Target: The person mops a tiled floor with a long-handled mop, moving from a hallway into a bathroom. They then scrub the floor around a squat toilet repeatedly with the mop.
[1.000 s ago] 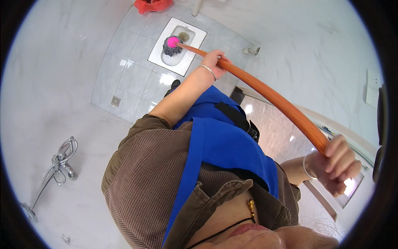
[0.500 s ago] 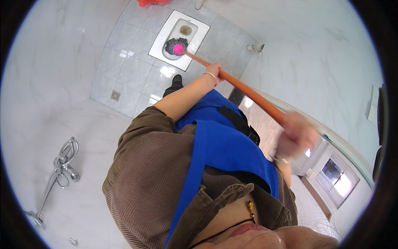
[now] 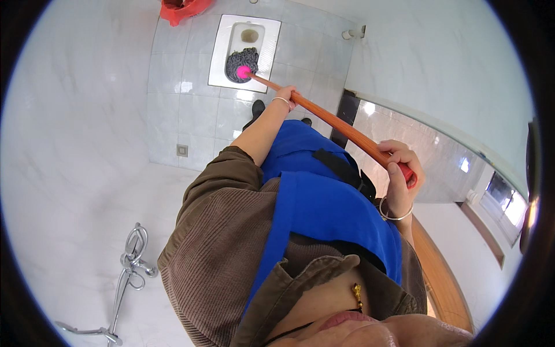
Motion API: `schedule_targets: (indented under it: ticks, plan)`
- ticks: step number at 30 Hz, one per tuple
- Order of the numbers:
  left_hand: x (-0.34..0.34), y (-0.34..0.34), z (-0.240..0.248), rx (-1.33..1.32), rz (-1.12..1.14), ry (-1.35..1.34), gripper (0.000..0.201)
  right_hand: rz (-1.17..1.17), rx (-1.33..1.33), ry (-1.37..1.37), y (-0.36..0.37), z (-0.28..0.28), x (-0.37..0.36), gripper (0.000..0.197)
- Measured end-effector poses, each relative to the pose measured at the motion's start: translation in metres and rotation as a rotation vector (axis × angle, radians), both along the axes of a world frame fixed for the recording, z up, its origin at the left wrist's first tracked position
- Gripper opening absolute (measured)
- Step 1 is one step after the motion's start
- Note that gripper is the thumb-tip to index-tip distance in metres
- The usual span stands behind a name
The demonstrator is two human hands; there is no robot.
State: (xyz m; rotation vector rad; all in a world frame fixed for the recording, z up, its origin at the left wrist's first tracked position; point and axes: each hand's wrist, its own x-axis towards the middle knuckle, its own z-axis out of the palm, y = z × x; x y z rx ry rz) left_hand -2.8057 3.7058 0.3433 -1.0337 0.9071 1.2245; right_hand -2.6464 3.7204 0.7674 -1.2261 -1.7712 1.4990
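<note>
Gripping a brown mop handle (image 3: 341, 126) at two places, the person's hands hold it slantwise across the front of the body. The left hand (image 3: 286, 97), lower on the shaft, is curled around it, with a bracelet (image 3: 280, 100) at the wrist. The right hand (image 3: 403, 166) pinches the upper part between thumb and fingers, close to the red end (image 3: 410, 175), which shows beside the palm. From the left hand the handle narrows to a pink hub (image 3: 243, 72) and a mop head of dark grey strands (image 3: 244, 58), lying in the near end of a white squat toilet (image 3: 216, 68). Beyond the strands, the drain hole (image 3: 250, 36) is uncovered.

Compared with a second ago, the right hand has come from far out at the right to a place nearer the torso, and the mop head, then overlapping the basin's left rim, sits within the near end. For the mopping in hand, this suggests that the head has been drawn toward the person; whether it presses on the basin cannot be told.

Farther out are the blue apron (image 3: 335, 202), a dark shoe (image 3: 258, 107) and grey floor tiles (image 3: 165, 110) with a square floor drain (image 3: 182, 150). At the margins appear a red plastic bag (image 3: 180, 10), a wall-mounted chrome shower fitting (image 3: 132, 261) and a pipe stub (image 3: 347, 34).
</note>
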Motion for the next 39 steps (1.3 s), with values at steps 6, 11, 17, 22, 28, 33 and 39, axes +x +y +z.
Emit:
schedule_targets:
  ticks: [6,11,17,22,28,33,39]
  plan:
    - [0.077,-0.005,0.088,-0.141,-0.12,0.145,0.013,0.31,-0.026,0.485,-0.001,0.017,0.12,0.016]
    - [0.189,0.021,0.198,0.003,0.043,0.025,0.013,0.425,0.197,0.658,0.033,0.081,0.271,0.017]
    - [0.3,0.056,0.277,0.176,-0.062,0.07,0.006,0.661,0.413,0.712,0.112,0.138,0.415,0.025]
    - [0.33,0.076,0.283,0.267,-0.195,0.135,0.006,0.253,0.484,0.678,0.108,0.128,0.459,0.024]
    - [0.275,0.107,0.162,0.001,-0.261,0.112,0.008,-0.131,0.348,0.551,0.113,0.012,0.277,0.017]
    - [0.16,0.111,0.067,0.042,-0.27,0.081,0.011,-0.337,0.114,0.48,0.104,-0.064,0.153,0.019]
    - [0.009,0.116,-0.02,-0.041,-0.341,0.17,0.017,-0.187,0.081,0.478,0.099,-0.06,0.033,0.024]
